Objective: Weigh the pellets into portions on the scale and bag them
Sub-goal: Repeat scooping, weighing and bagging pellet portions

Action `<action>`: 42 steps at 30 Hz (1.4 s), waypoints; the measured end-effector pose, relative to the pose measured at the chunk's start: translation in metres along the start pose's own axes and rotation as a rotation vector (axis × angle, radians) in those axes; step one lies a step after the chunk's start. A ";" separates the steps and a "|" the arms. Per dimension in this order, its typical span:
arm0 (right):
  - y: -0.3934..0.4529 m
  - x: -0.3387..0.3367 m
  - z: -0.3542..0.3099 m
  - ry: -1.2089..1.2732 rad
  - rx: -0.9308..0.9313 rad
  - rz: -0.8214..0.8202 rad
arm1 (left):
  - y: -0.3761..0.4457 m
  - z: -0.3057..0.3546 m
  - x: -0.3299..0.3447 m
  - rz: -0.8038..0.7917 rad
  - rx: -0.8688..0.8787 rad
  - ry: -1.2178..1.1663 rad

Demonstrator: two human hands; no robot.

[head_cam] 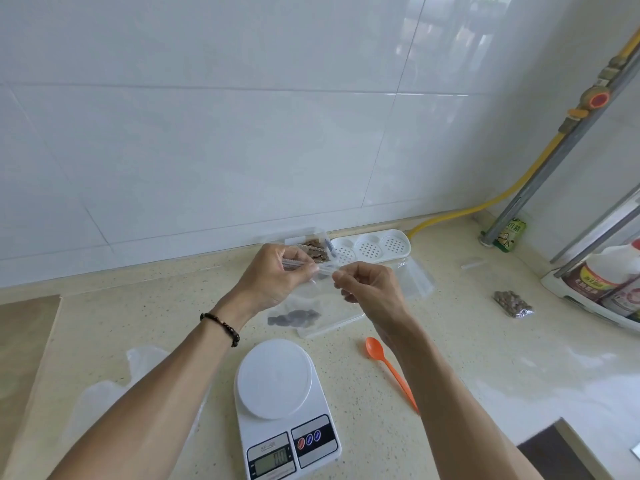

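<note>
A clear zip bag (pixel 304 299) hangs above the counter with dark pellets (pixel 294 317) gathered at its bottom. My left hand (pixel 277 277) pinches the bag's zip strip at its left end. My right hand (pixel 372 284) pinches the same strip further right. A white digital scale (pixel 277 382) stands near me with nothing on its round platform. An orange spoon (pixel 391 370) lies on the counter to the right of the scale. A clear container of pellets (pixel 317 252) stands by the wall behind my hands. A filled bag of pellets (pixel 513 304) lies at the right.
A white perforated tray (pixel 370 249) sits against the wall. Clear plastic bags (pixel 104 403) lie at the left under my forearm. A rack with bottles (pixel 606 282) stands at the far right. A yellow hose (pixel 485 202) and a green packet (pixel 512 235) are in the corner.
</note>
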State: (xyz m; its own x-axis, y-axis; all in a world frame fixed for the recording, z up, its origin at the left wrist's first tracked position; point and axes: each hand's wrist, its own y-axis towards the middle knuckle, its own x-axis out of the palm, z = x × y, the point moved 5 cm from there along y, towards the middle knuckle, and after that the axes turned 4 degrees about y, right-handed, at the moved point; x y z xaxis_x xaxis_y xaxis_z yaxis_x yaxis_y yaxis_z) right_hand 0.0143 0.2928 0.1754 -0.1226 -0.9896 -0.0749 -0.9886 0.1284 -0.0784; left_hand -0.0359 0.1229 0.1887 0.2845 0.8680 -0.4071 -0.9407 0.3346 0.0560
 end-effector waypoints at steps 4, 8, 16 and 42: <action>-0.002 -0.007 0.004 0.176 0.050 -0.009 | 0.003 0.000 0.005 0.073 0.006 -0.002; 0.001 -0.014 0.005 0.126 -0.011 0.072 | 0.008 -0.003 0.013 0.060 -0.018 -0.031; 0.008 -0.038 0.012 0.202 0.029 0.228 | 0.013 -0.005 0.019 0.080 -0.036 -0.227; 0.073 -0.230 0.043 0.236 0.095 0.154 | 0.108 0.048 0.185 0.135 -0.095 -0.225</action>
State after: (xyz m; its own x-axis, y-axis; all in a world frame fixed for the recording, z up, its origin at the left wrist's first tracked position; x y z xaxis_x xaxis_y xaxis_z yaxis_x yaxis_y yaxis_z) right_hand -0.0258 0.5321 0.1441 -0.2983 -0.9443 0.1389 -0.9456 0.2726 -0.1774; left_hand -0.0764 0.3370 0.1628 0.1791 0.9656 -0.1888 -0.9830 0.1835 0.0060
